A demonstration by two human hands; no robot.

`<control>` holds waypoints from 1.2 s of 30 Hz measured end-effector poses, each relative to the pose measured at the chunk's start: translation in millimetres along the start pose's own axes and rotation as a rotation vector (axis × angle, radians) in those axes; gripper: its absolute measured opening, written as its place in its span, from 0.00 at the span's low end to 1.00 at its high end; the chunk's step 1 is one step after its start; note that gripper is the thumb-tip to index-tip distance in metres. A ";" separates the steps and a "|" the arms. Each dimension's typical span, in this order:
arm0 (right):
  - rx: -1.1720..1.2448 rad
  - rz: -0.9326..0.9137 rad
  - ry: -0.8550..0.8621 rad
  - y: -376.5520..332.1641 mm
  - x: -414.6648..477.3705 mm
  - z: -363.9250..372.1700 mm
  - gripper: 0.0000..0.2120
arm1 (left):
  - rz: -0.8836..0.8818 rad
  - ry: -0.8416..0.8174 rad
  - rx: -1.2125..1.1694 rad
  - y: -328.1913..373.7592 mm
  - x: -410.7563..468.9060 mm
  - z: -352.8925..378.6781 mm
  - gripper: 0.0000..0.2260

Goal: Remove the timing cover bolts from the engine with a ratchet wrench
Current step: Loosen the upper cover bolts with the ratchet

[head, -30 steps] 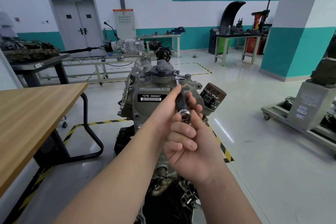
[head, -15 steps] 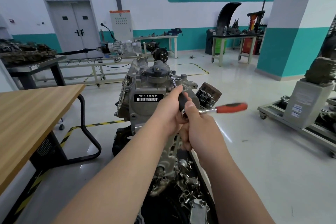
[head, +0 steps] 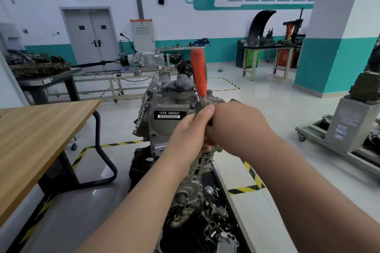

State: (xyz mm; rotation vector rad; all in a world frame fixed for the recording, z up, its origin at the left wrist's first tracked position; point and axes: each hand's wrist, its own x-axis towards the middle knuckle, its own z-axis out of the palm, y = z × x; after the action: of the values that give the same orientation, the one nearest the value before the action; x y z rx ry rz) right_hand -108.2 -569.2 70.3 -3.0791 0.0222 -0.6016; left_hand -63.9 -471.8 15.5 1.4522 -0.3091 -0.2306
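Left hand [head: 190, 129]: fingers pinched the black extension [head: 197, 99].
Right hand [head: 236, 127]: fingers curled round ratchet wrench [head: 199, 74], red handle upright.
Engine [head: 164, 104]: centre frame, behind hands.

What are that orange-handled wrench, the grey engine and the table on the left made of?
Ratchet wrench: grip looks like matte orange rubber or plastic, though blurred. Engine: probably cast aluminium, dull grey and rough. Table: wood-grain top, possibly laminate; black metal tube legs.

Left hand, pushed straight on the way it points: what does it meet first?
Probably the engine, just beyond the extension bar that the left hand grips; depth is unclear.
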 end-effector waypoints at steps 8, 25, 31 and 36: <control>0.827 -0.062 -0.117 68.4 23.4 17.0 0.10 | -0.131 0.164 -0.101 0.4 -1.7 13.2 0.07; 1.674 0.325 -0.482 17.1 58.3 62.9 0.18 | 0.060 0.304 0.906 28.2 -2.8 20.9 0.15; 1.776 0.463 -0.425 8.4 50.6 59.0 0.12 | -0.088 0.364 0.248 18.6 -4.5 22.2 0.11; 1.982 0.466 -0.446 16.7 52.0 59.2 0.14 | -0.149 0.326 -0.051 19.4 -1.1 40.3 0.12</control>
State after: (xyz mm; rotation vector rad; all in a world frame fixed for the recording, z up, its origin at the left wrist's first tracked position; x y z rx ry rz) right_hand -38.0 -586.6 35.0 -1.1130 0.0746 0.1669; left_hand -79.4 -507.0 38.4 1.4374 0.0696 -0.1183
